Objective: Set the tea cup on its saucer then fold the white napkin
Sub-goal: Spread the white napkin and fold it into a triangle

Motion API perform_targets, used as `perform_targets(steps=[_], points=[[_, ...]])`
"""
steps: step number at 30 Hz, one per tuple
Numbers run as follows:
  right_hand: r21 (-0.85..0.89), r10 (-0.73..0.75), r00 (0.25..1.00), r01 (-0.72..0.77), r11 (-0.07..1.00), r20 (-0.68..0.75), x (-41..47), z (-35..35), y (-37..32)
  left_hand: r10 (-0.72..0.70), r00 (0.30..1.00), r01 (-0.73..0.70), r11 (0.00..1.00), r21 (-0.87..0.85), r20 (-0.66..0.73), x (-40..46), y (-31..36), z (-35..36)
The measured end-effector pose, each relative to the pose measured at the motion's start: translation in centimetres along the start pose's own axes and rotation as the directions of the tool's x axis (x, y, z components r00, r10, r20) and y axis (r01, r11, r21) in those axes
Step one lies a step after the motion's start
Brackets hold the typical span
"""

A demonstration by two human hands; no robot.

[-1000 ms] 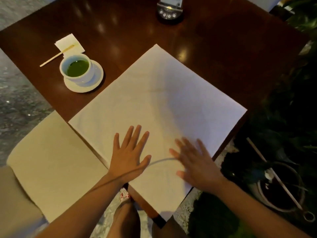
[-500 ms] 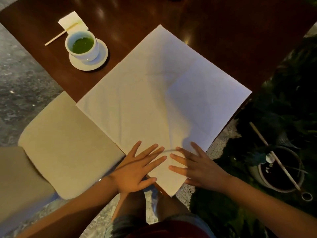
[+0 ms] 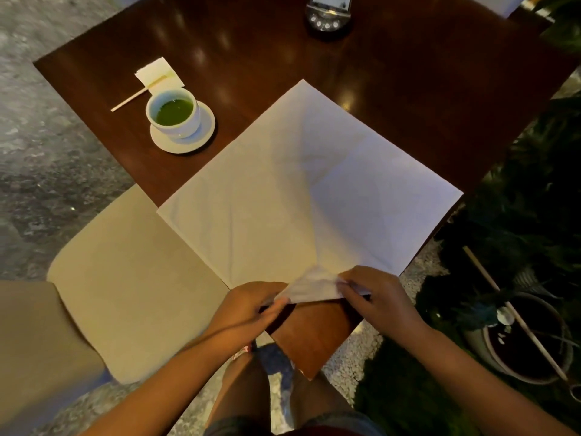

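A white tea cup (image 3: 174, 113) holding green tea stands on its white saucer (image 3: 204, 133) at the left of the dark wooden table (image 3: 393, 77). The large white napkin (image 3: 298, 190) lies spread like a diamond across the table's near part. Its near corner is lifted and turned back over the cloth. My left hand (image 3: 251, 305) pinches that corner from the left, and my right hand (image 3: 374, 294) pinches it from the right. Bare brown table corner shows below the lifted flap.
A small folded paper napkin (image 3: 155, 72) and a wooden stir stick (image 3: 135, 96) lie beyond the cup. A dark device (image 3: 327, 14) stands at the table's far edge. A beige chair seat (image 3: 132, 284) is at my left, potted plants (image 3: 528, 341) at my right.
Both hands slid back from lying flat on the napkin to its near corner, closed on it and lifted it, uncovering the table's corner. The cup and saucer have stayed put.
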State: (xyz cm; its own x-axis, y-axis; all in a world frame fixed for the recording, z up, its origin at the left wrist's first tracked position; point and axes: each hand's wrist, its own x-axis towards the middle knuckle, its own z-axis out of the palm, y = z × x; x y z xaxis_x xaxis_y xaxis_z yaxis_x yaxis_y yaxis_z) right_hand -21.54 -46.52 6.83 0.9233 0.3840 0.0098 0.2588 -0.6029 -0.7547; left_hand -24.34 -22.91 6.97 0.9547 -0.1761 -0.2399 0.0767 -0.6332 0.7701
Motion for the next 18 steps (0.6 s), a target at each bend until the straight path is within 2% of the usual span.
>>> perform_targets(steps=[3,7,12,16,18], points=[[0.116,0.113,0.992,-0.106,0.988,-0.058,1.7,-1.0,-0.7,-0.023,0.995,0.002,0.978,-0.207,-0.100,1.2,0.8,-0.9],[0.269,0.275,0.961,-0.266,0.926,0.003,1.9,-2.5,-1.0,-0.056,0.997,0.036,0.934,-0.356,-0.046,1.9,1.2,-2.1],[0.356,0.363,0.927,-0.372,0.857,0.095,1.1,-3.5,-1.9,-0.098,0.988,0.137,0.908,-0.397,0.117,1.2,2.6,-3.6],[0.348,0.325,0.930,-0.365,0.863,0.170,0.9,-5.0,-3.1,-0.087,0.950,0.217,0.875,-0.433,0.300,1.0,4.3,-6.0],[0.338,0.293,0.938,-0.341,0.877,0.185,1.5,-6.0,-3.7,-0.011,0.937,0.155,0.908,-0.389,0.348,1.8,5.1,-7.7]])
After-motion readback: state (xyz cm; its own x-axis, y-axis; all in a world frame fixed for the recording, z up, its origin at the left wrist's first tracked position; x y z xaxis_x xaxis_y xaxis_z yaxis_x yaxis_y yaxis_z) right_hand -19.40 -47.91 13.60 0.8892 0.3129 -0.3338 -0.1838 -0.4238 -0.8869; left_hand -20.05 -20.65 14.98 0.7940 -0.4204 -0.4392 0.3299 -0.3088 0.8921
